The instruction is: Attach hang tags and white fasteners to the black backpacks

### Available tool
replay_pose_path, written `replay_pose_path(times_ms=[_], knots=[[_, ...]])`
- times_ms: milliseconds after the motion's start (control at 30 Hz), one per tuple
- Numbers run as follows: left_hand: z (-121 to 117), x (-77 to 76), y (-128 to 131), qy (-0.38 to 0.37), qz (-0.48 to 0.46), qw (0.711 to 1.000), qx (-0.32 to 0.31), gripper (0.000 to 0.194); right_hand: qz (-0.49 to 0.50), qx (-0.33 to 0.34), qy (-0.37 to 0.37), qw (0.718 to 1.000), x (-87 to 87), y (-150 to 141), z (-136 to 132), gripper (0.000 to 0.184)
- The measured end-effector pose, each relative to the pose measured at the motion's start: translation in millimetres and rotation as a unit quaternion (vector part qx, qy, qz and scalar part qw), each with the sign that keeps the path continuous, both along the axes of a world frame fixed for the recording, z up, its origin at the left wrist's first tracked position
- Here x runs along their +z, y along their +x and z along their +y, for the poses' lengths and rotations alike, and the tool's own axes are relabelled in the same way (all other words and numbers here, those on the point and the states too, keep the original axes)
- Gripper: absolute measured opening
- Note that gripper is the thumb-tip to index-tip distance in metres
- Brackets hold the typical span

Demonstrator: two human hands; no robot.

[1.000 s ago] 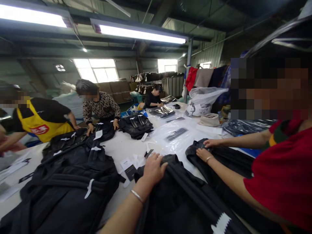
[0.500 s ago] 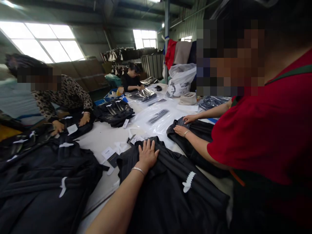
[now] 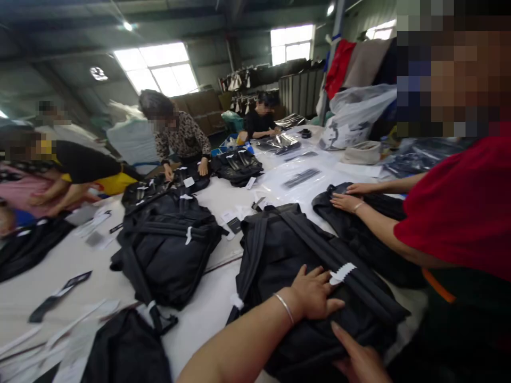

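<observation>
"Nearest?"
"Right hand (image 3: 361, 361), at the near edge of the bag (image 3: 287, 255), partly out of view; with most fingers hidden, cannot tell whether pinching cloth."
"And the left hand (image 3: 315, 295)?"
"Spread flat on the bag, with parted fingers, close to a white strip (image 3: 342, 273) around the strap (image 3: 313, 242)."
"Bag itself?"
"On the pale table (image 3: 217, 199), with straps facing up, under the left hand."
"Beside the bag?"
"Left of it, near, a second bag (image 3: 171, 250). Right of it, a third bag (image 3: 339, 229), under the hands (image 3: 345, 203) of a co-worker (image 3: 459, 213) in red."
"Past the bag?"
"Just beyond its far left corner, tags (image 3: 235, 225). Farther beyond it, clear plastic (image 3: 275, 182); then, leftward, a fourth bag (image 3: 239, 169) and a person (image 3: 187, 135) in a spotted top."
"And rightward?"
"Well beyond the bag, a white sack (image 3: 351, 125)."
</observation>
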State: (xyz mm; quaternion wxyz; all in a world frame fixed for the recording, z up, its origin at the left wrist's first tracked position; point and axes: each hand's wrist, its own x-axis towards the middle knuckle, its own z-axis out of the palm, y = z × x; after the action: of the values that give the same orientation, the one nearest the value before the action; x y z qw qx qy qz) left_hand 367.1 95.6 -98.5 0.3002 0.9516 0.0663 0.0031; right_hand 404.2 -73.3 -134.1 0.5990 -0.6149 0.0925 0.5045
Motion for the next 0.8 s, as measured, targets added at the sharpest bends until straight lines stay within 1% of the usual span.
replay_pose_path(times_ms=[67,100,133,167,200,233,267,300,333,400,433,467,500,533,567,600,667,700,733,767,800], knots=[[12,17.5,-16,0.013,-0.007,1.000,0.001,0.053,0.046,-0.011,0.011,0.999,8.1,-2,-1,0.093],[19,29.5,-31,0.011,-0.023,1.000,0.018,0.048,0.057,-0.013,0.013,0.998,11.1,-3,-1,0.094],[26,41.9,-49,0.004,-0.044,0.998,0.052,0.042,0.059,-0.014,0.014,0.998,13.1,-3,-2,0.093],[34,53.5,-72,-0.014,-0.070,0.991,0.113,0.038,0.055,-0.015,0.012,0.998,13.9,-3,-3,0.091],[42,62.9,-98,-0.039,-0.092,0.974,0.202,0.037,0.052,-0.016,0.009,0.998,13.8,-2,-4,0.089],[48,69.1,-125,-0.073,-0.097,0.945,0.305,0.038,0.050,-0.017,0.007,0.999,13.0,-2,-5,0.087],[52,71.5,-152,-0.124,-0.085,0.903,0.403,0.040,0.050,-0.017,0.007,0.999,11.8,-1,-5,0.085],[53,69.9,-178,-0.186,-0.061,0.856,0.478,0.043,0.050,-0.017,0.006,0.999,10.6,-1,-6,0.083],[51,65.0,-203,-0.218,-0.038,0.831,0.511,0.049,0.050,-0.016,0.004,0.999,9.8,-1,-6,0.081],[38,49.5,-241,-0.298,0.013,0.798,0.523,0.062,0.050,-0.010,-0.002,0.999,9.9,-2,-5,0.080],[28,42.1,-254,-0.375,0.044,0.770,0.514,0.068,0.048,-0.007,-0.008,0.999,10.9,-2,-5,0.080],[19,37.0,-263,-0.477,0.068,0.720,0.500,0.073,0.044,-0.003,-0.011,0.999,12.2,-3,-5,0.080],[10,35.6,-269,-0.557,0.077,0.673,0.481,0.074,0.041,0.000,-0.011,0.999,13.7,-4,-5,0.080],[3,38.2,-271,-0.616,0.072,0.632,0.465,0.073,0.039,0.004,-0.009,0.999,15.0,-4,-5,0.080],[-2,44.7,-270,-0.650,0.056,0.609,0.452,0.070,0.037,0.006,-0.007,0.999,15.9,-5,-5,0.080],[-6,54.0,-267,-0.658,0.032,0.610,0.440,0.065,0.035,0.007,-0.003,0.999,16.1,-5,-5,0.079],[-12,74.3,-251,-0.651,-0.006,0.631,0.423,0.055,0.029,0.011,0.000,1.000,14.7,-6,-6,0.076],[-15,81.5,-239,-0.645,-0.018,0.639,0.420,0.051,0.022,0.012,0.001,1.000,13.4,-6,-6,0.074],[-20,85.0,-226,-0.636,-0.022,0.646,0.422,0.048,0.014,0.014,0.003,1.000,12.0,-6,-6,0.072],[-26,84.3,-211,-0.622,-0.019,0.652,0.432,0.045,0.007,0.015,0.003,1.000,11.1,-6,-5,0.072],[-34,79.7,-196,-0.601,-0.012,0.660,0.451,0.043,0.002,0.015,0.001,1.000,10.9,-7,-4,0.072]])
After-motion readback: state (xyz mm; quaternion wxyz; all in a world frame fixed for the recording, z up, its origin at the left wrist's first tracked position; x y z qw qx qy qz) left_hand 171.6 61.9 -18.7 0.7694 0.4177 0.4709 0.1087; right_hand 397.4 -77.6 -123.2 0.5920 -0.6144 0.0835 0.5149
